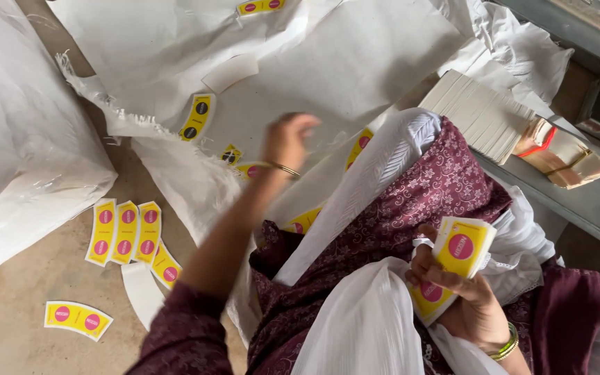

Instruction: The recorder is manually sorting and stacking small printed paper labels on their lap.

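Observation:
My right hand (463, 298) is closed around a stack of yellow curved labels with pink circles (458, 251), held over my lap. My left hand (287, 139) is stretched forward above a large white paper sheet (355, 62). It is blurred and its fingers are curled, so whether it holds anything cannot be made out. Loose yellow labels (244, 169) lie on the sheet just beside that hand. Another yellow label with a dark circle (196, 117) lies further left.
Three labels in a row (125, 231) and a single one (78, 319) lie on the concrete floor at the left. A white sack (22, 139) fills the left side. A stack of white cards (480, 114) and banded bundles (564, 156) sit on a ledge at the right.

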